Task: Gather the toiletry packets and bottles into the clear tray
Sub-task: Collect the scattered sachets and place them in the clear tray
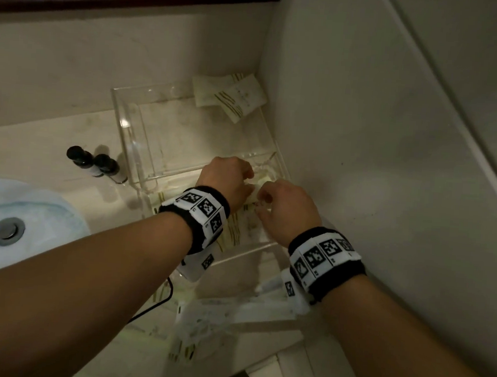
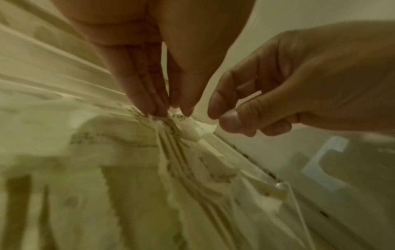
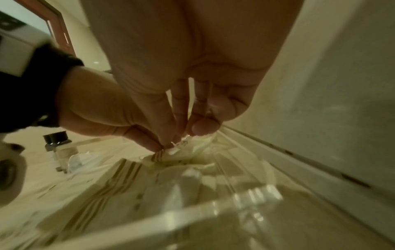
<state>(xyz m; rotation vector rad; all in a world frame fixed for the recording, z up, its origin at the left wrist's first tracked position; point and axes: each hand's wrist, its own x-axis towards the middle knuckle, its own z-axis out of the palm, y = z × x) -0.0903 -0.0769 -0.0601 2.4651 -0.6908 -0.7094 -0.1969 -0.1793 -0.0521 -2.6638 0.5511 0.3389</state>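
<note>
A clear tray (image 1: pixel 123 112) stands in the counter's corner against the wall. Both hands work over its near compartment, which holds several cream packets with gold stripes (image 1: pixel 234 231). My left hand (image 2: pixel 172 112) pinches one small packet (image 2: pixel 192 130) between fingers and thumb. My right hand (image 3: pixel 190 133) pinches the same packet's (image 3: pixel 188 152) other edge. In the head view the left hand (image 1: pixel 227 178) and right hand (image 1: pixel 284 208) nearly touch. More packets (image 1: pixel 230 95) lie at the tray's far end. Two black-capped bottles (image 1: pixel 80 157) (image 1: pixel 107 165) stand on the counter left of the tray.
A sink (image 1: pixel 34 202) with a metal drain (image 1: pixel 7 230) sits at the left. Loose packets and clear wrappers (image 1: pixel 196 326) lie on the counter in front of the tray. A black cable (image 1: pixel 157 302) runs under my left wrist. The wall (image 1: pixel 362 137) bounds the right side.
</note>
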